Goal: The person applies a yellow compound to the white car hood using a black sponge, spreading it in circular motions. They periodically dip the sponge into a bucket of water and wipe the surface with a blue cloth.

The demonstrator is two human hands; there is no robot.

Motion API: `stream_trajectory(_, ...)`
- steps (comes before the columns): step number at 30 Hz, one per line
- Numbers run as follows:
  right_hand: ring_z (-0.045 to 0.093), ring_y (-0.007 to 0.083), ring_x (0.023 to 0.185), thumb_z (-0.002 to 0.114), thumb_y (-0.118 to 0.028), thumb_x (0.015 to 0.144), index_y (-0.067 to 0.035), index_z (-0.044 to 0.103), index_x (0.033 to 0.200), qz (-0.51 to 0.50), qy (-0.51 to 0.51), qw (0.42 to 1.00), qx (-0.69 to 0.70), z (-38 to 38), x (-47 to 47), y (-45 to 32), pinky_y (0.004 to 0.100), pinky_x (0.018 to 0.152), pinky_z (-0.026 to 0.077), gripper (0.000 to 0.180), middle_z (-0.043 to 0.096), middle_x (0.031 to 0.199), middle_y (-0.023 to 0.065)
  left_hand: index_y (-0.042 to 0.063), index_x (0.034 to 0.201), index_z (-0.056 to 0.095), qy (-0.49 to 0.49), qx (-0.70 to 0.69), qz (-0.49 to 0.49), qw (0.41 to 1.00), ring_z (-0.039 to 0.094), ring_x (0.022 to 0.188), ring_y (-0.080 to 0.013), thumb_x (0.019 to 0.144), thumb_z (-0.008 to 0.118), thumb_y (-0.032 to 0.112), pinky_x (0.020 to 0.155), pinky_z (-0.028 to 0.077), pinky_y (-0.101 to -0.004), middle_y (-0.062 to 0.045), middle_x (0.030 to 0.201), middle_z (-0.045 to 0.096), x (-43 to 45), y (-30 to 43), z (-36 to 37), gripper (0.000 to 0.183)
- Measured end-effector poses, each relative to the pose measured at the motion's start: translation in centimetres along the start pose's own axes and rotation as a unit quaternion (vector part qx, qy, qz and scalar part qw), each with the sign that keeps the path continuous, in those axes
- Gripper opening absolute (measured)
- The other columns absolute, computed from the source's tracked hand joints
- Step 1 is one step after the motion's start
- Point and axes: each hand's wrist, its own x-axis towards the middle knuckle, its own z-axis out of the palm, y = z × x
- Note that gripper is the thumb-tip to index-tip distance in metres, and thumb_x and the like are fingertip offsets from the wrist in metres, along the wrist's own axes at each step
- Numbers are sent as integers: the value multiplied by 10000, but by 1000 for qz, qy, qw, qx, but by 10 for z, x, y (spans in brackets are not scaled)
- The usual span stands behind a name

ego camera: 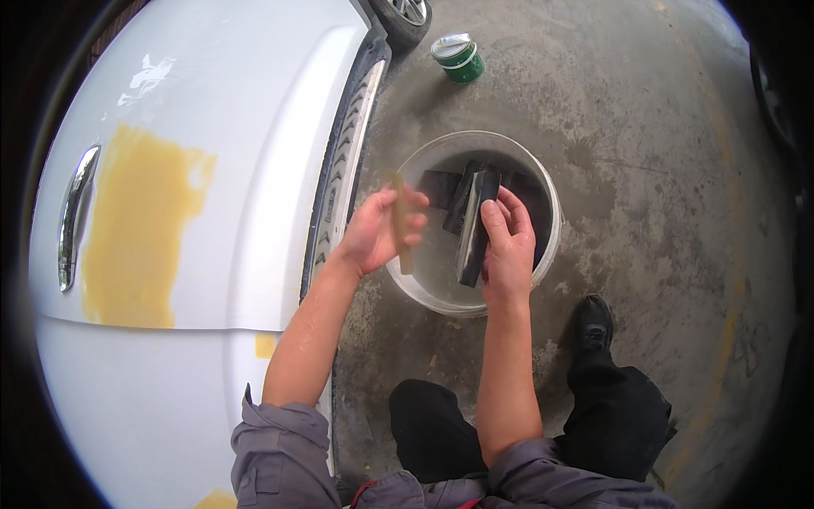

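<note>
My left hand (383, 226) holds a thin, yellowish-brown flat strip (406, 251), blurred by motion and seen edge-on. In my right hand (510, 248) is a long dark piece (474, 245), apparently wet, folded sandpaper, with a glossy lighter side. Both hands are over a white plastic bucket (439, 305). Cloudy water (427, 254) fills part of it. Several dark sheets (439, 188) lie in the water beneath the right-hand piece. A gap separates the strip from the dark piece.
Left of me stands a white car door (254, 191) with a chrome handle (77, 219) and a large yellow filler patch (137, 242). A green lidded can (463, 67) sits near a wheel (407, 16). My black shoe (594, 324) rests on stained concrete (648, 223), right of the bucket.
</note>
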Motion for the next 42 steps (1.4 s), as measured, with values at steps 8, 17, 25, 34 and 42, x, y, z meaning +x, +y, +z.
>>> stream_trajectory(8, 608, 147, 1223, 639, -230, 1125, -25, 545, 1497, 68, -48, 997, -4, -4, -2, 8, 340, 1111, 474, 435, 654, 1324, 71, 57, 1390, 587, -30, -31, 9, 999, 578, 918, -198, 1177, 461, 272, 737, 512, -345, -76, 1127, 608, -3, -10, 1, 328)
stream_trajectory(17, 561, 119, 1199, 600, -297, 1150, -41, 534, 1507, 75, -78, 994, 7, -2, -3, 32, 316, 1087, 456, 444, 624, 1316, 43, 79, 1468, 542, -23, 9, 42, 999, 578, 845, -165, 1200, 451, 280, 699, 505, -317, -64, 1051, 625, -2, -16, 1, 347)
stream_trajectory(25, 591, 100, 1110, 619, -287, 1163, -22, 542, 1494, 50, -80, 994, -56, 0, -3, 41, 291, 996, 499, 430, 656, 1250, 54, 63, 1458, 547, 1, 14, 52, 999, 634, 916, -182, 1204, 489, 245, 747, 561, -349, -69, 1118, 648, -4, -20, 11, 317)
stream_trajectory(34, 628, 115, 1094, 651, -224, 1150, -20, 556, 1475, 24, -70, 995, -59, -2, -1, 37, 294, 952, 535, 395, 681, 1247, 71, 26, 1495, 534, -28, 30, 49, 998, 669, 943, -177, 1209, 518, 258, 814, 626, -377, -61, 1149, 636, 0, -25, 5, 369)
stream_trajectory(42, 630, 120, 1120, 669, -214, 1144, -14, 582, 1465, -63, -9, 994, -90, -4, -3, -7, 294, 984, 531, 388, 681, 1304, 79, 31, 1498, 533, 142, 108, 108, 978, 686, 1025, -213, 1185, 580, 216, 914, 632, -412, -93, 1206, 630, 10, -30, 6, 367)
